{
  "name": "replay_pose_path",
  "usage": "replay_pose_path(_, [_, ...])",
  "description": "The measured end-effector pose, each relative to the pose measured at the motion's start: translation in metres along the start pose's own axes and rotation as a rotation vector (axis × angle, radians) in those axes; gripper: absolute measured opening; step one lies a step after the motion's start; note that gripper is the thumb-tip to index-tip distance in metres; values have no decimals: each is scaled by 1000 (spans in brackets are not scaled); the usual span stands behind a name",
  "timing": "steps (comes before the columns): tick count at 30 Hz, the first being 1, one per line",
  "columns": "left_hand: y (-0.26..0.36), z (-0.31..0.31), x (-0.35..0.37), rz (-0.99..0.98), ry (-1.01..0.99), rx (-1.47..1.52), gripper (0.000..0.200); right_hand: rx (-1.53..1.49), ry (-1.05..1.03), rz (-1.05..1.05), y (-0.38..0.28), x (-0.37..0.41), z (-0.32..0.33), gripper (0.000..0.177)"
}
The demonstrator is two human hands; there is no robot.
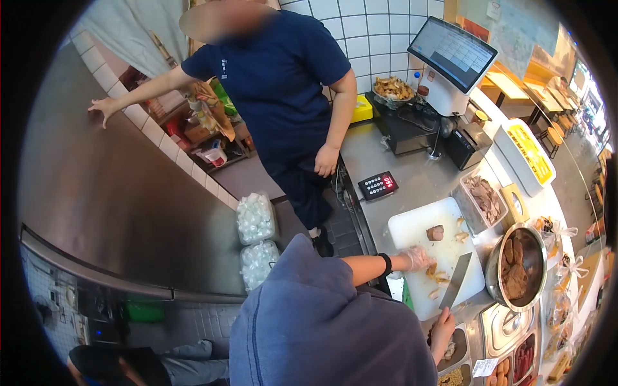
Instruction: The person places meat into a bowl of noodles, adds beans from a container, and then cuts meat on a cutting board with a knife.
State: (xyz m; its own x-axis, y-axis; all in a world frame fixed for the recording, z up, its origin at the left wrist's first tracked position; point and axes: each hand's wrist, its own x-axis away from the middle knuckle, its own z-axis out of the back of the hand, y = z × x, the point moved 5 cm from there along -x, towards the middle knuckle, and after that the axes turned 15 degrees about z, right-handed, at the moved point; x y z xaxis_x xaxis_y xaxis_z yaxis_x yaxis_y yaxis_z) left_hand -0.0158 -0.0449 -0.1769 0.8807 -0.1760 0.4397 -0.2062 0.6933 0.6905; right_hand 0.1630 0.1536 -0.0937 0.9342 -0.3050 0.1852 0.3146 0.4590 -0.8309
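My left hand (420, 258), in a clear plastic glove, rests at the near edge of the white cutting board (412, 225), beside several small brown food pieces (439, 276). Whether it holds any of them is too small to tell. The fingers of my right hand (443, 325) are wrapped round the handle of a cleaver (457, 280), whose broad blade lies over the board's right part. A chunk of brown meat (435, 233) sits farther up the board, and pale scraps (461, 237) lie near it.
A steel bowl of dark meat (496, 273) and a plastic tub of sliced meat (465, 193) stand beyond the board. Food trays (508, 328) are at the lower right. A keypad (378, 185) lies on the counter. A person in dark clothes (283, 83) stands across, one arm stretched out.
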Motion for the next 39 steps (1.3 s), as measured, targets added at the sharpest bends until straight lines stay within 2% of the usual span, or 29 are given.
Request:
replay_pose_path(4, [1, -5, 3, 49, -56, 2, 40, -27, 1, 8, 7, -1, 2, 41])
replay_pose_path(7, [34, 12, 47, -638, 327, -36, 26, -35, 3, -10, 5, 1, 6, 42])
replay_pose_path(10, [41, -5, 48, -639, 222, -180, 21, -20, 19, 48, 16, -5, 5, 43])
replay_pose_path(13, [47, -19, 53, -796, 260, -266, 19, -23, 36, 69, 23, -6, 5, 44])
replay_pose_path(16, [54, -20, 47, -683, 256, -815, 23, -56, 46, 27, 18, -6, 6, 43])
replay_pose_path(18, [24, -27, 17, -920, 705, -932, 28, -31, 75, 20, 12, -3, 6, 43])
replay_pose_path(20, [30, -11, 5, -722, 639, -1107, 22, -16, 85, 42, 24, -6, 4, 45])
replay_pose_path(21, [31, -1, -4, -617, 487, -864, 19, 33, 135, 91, 42, -9, 0, 45])
replay_pose_path(22, [34, 3, -4, -837, 510, -782, 10, 85, 185, 143, 59, -14, -2, 44])
replay_pose_path(24, [67, 33, 16, -969, 475, -421, 11, 104, 163, 183, 58, -15, -4, 43])
replay_pose_path(26, [87, 27, -7, -772, 500, -776, 18, 114, 160, 155, 46, -11, -3, 43])
replay_pose_path(28, [107, 35, -25, -674, 408, -424, 20, 97, 147, 121, 32, -7, -4, 42])
replay_pose_path(31, [134, 33, -72, -427, 476, -330, 32, 67, 162, 82, 22, -2, -5, 42])
replay_pose_path(34, [133, 11, -125, -348, 517, -464, 32, 114, 223, 107, 27, -1, -8, 42])
replay_pose_path(37, [143, 9, -136, -134, 213, -547, 27, 113, 281, 86, 36, -2, -12, 43])
replay_pose_path(39, [124, -20, -159, -243, 332, -388, 21, 122, 306, 73, 36, -1, -13, 43])
